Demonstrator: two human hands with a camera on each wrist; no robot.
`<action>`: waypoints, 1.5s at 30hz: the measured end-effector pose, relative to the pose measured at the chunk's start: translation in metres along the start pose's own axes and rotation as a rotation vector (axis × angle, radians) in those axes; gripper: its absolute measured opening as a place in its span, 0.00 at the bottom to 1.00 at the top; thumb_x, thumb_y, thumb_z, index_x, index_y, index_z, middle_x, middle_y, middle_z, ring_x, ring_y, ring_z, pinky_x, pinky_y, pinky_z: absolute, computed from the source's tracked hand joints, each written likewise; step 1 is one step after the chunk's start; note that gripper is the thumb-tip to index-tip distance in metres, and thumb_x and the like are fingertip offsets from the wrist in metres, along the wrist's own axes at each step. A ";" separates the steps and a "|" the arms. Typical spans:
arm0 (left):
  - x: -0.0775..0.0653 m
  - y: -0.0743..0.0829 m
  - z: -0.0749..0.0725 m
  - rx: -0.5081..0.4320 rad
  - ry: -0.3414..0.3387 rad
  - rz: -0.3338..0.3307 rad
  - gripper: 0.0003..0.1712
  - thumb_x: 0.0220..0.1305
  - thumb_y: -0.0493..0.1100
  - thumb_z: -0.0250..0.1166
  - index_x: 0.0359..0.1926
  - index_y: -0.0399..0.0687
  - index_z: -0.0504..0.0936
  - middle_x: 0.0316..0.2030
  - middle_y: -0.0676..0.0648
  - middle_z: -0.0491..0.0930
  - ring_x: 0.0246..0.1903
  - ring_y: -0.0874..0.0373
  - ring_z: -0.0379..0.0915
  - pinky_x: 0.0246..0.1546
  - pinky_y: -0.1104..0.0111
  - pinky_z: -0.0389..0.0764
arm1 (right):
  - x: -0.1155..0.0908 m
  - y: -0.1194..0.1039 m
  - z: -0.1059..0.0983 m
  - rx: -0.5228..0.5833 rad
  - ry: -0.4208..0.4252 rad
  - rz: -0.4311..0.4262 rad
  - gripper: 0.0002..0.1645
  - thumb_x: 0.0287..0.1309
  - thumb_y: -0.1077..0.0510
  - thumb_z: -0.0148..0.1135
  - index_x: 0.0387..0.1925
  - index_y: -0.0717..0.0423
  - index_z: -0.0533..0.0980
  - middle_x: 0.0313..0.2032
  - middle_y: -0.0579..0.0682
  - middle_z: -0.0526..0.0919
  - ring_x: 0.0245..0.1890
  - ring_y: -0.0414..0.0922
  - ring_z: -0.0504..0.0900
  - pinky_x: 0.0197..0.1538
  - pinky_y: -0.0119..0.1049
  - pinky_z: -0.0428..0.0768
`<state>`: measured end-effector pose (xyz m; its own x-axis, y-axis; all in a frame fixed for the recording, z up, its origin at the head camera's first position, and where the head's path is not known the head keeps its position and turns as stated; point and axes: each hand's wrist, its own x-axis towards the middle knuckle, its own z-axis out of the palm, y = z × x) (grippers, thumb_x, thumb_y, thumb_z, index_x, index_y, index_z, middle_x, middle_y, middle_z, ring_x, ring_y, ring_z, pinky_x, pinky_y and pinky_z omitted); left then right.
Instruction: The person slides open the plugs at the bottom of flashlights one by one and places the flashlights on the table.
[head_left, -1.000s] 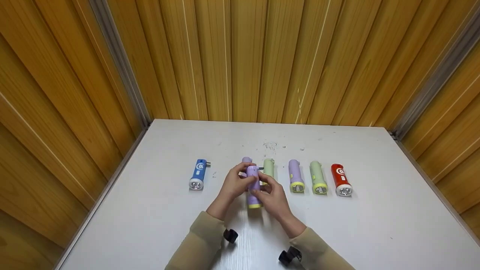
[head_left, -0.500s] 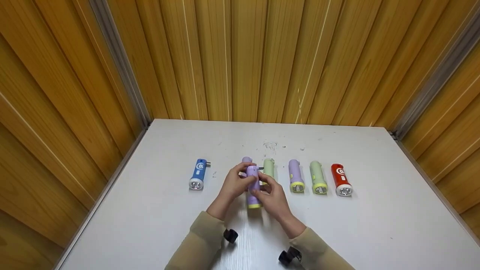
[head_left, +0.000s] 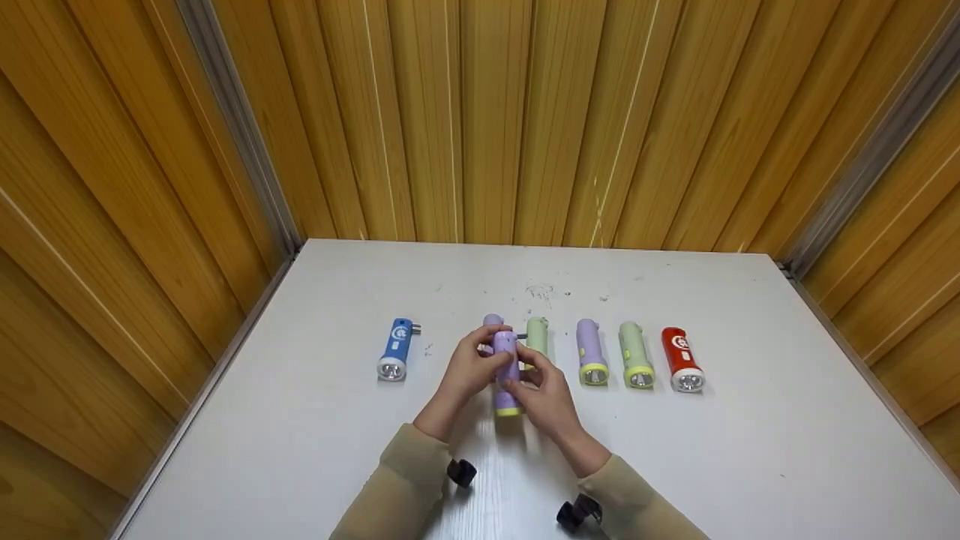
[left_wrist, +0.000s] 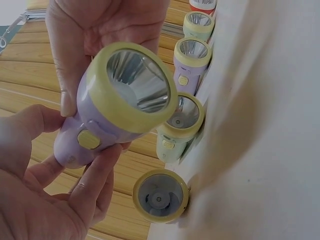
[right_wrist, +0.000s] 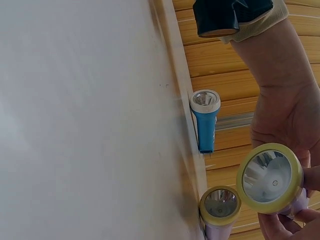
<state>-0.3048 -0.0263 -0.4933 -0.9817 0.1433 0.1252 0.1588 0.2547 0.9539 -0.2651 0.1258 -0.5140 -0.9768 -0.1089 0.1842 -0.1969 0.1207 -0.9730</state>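
Observation:
A purple flashlight (head_left: 508, 401) with a yellow head ring is held over the table between both hands, its lens end toward the person. My left hand (head_left: 471, 369) pinches it near the tail, thumb on top. Around its middle, my right hand (head_left: 550, 396) grips from the other side. The left wrist view shows the yellow switch (left_wrist: 89, 139) on its body and the clear lens. Behind the hands lie another purple flashlight (head_left: 493, 319) and a pale green flashlight (head_left: 538, 334), both partly hidden. A short dark metal piece shows beside the held flashlight's tail.
On the white table (head_left: 337, 465), a blue flashlight (head_left: 397, 345) with metal prongs sticking out lies at the left. Rightward in the row are a purple flashlight (head_left: 591, 349), a green flashlight (head_left: 636, 352) and a red flashlight (head_left: 682, 358). Wood-patterned walls (head_left: 487, 120) enclose the table.

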 end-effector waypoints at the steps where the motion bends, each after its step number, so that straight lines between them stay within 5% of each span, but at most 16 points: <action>1: 0.000 0.000 0.000 -0.003 -0.001 0.005 0.26 0.58 0.38 0.67 0.60 0.44 0.82 0.50 0.35 0.81 0.38 0.54 0.73 0.30 0.71 0.79 | 0.000 0.000 0.000 0.005 -0.002 -0.002 0.36 0.61 0.68 0.66 0.70 0.68 0.68 0.66 0.67 0.75 0.53 0.58 0.84 0.50 0.28 0.81; 36: 0.003 -0.002 0.003 -0.015 0.001 -0.053 0.33 0.60 0.41 0.69 0.68 0.49 0.78 0.52 0.37 0.79 0.42 0.53 0.75 0.31 0.71 0.82 | 0.000 0.001 0.003 0.036 0.046 0.040 0.36 0.60 0.70 0.65 0.70 0.67 0.68 0.66 0.66 0.75 0.54 0.58 0.83 0.50 0.26 0.81; 45: 0.001 -0.002 0.007 -0.071 0.050 -0.023 0.36 0.60 0.40 0.71 0.68 0.38 0.73 0.51 0.34 0.81 0.43 0.49 0.81 0.38 0.66 0.84 | 0.001 0.002 0.001 0.014 0.097 0.035 0.36 0.61 0.68 0.67 0.70 0.66 0.68 0.64 0.66 0.75 0.56 0.58 0.83 0.53 0.30 0.83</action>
<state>-0.3059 -0.0196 -0.4974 -0.9893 0.0900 0.1146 0.1299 0.1888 0.9734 -0.2665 0.1247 -0.5157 -0.9868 -0.0087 0.1616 -0.1616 0.1092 -0.9808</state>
